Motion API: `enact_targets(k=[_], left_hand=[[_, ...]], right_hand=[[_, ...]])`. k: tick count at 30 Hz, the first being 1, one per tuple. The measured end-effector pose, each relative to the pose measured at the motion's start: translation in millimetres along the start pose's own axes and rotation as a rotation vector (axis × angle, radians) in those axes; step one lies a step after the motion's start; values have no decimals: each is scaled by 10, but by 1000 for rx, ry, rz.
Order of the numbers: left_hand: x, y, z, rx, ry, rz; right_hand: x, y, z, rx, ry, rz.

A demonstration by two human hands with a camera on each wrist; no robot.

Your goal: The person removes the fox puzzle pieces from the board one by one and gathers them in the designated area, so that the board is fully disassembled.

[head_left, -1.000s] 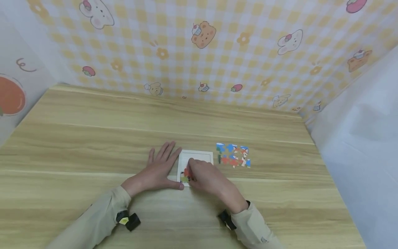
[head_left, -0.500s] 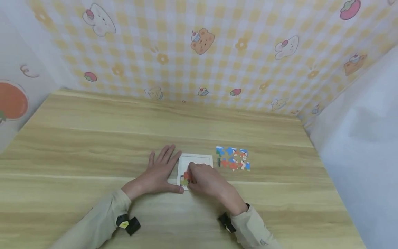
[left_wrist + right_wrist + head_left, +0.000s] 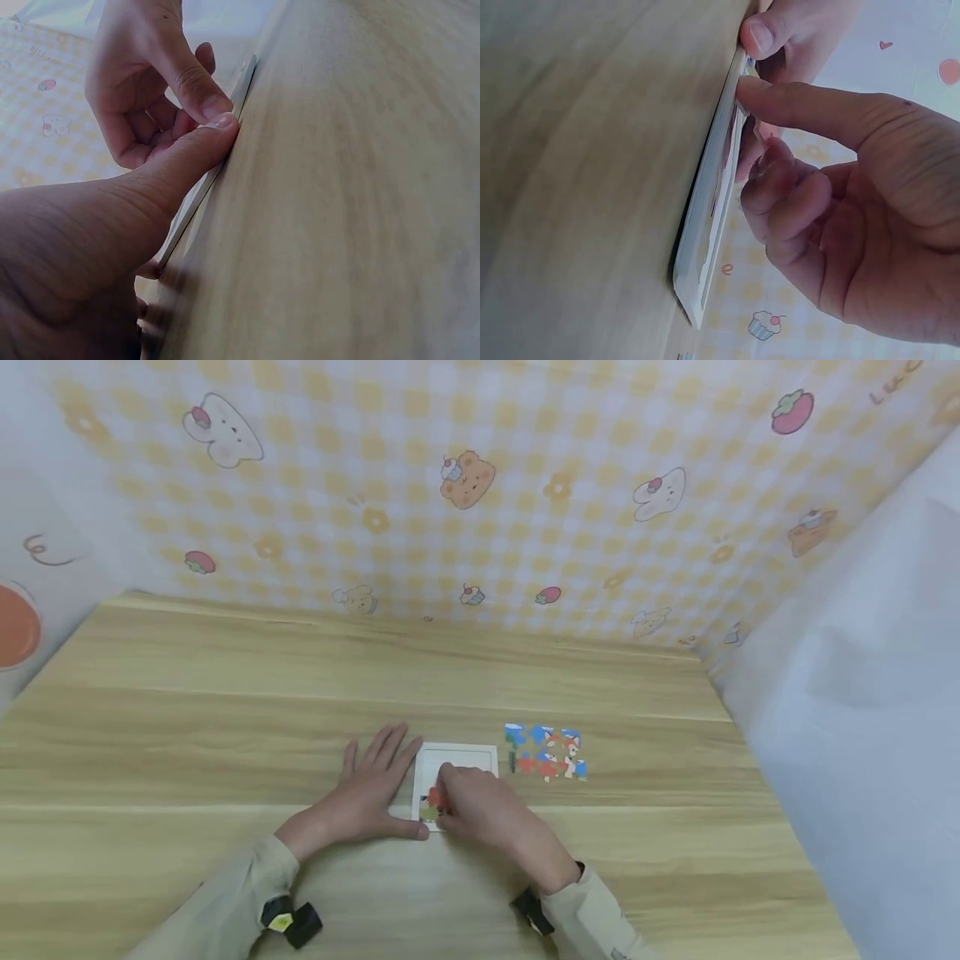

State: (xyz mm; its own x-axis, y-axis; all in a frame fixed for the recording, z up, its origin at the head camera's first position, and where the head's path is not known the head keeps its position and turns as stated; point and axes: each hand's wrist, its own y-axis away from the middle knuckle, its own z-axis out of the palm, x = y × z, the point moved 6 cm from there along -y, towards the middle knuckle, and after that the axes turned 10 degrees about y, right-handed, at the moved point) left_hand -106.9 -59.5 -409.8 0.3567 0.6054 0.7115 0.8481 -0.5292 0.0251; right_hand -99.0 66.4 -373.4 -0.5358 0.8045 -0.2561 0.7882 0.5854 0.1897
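A small white puzzle tray [image 3: 457,747] lies on the wooden table, with a few colored puzzle pieces [image 3: 428,811] in its near left corner. My left hand [image 3: 371,795] lies flat along the tray's left side, fingers spread, thumb on the near left corner. Over the tray, my right hand [image 3: 486,807] has curled fingers and pinches a puzzle piece [image 3: 757,139] at the pieces in the tray. In the right wrist view, its thumb touches the tray near the left thumb. The pinched piece is mostly hidden by the fingers.
Right of the tray, several loose puzzle pieces [image 3: 546,737] lie in rows, with blue, red and fox-like prints. Behind the table [image 3: 300,668] hangs a yellow checked cloth [image 3: 337,527]. A white sheet [image 3: 847,710] hangs at the right.
The head view has tilted and shifted slightly, so everything sits lower and a little left. Both hands keep nearly the same places on the tray.
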Motion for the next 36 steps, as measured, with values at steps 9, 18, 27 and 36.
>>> enact_targets(k=[9, 18, 27, 36], left_hand=[[-20, 26, 17, -1, 4, -9], [-33, 43, 22, -2, 2, -9], [-17, 0, 10, -17, -7, -20], [-24, 10, 18, -18, -3, -15]], right_hand=[[-60, 18, 13, 37, 47, 13], [-117, 17, 10, 135, 2, -37], [-59, -9, 18, 98, -89, -24], [-53, 5, 19, 87, -84, -54]])
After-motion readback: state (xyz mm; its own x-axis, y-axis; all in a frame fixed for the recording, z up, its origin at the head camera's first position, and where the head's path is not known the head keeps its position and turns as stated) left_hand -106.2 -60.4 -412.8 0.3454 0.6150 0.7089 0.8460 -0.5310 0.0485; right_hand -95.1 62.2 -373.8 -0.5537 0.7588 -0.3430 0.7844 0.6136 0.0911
